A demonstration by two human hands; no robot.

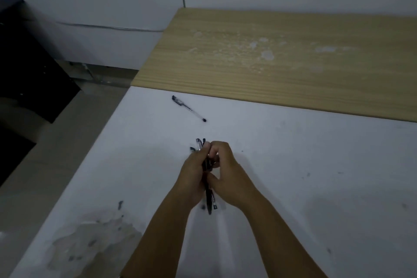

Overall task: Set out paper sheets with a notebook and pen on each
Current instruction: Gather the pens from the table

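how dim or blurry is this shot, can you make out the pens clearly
Head view: dim, bluish light with soft shadows under the forearms; the bundle of pens gripped between the left hand and right hand is smeared by motion blur, while the single pen on the white table reads fairly sharp; wide-angle bending at the edges.

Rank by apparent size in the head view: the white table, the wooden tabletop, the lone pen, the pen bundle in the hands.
1. white table
2. wooden tabletop
3. pen bundle, held by both the left hand and right hand
4. lone pen, though it lies farther away
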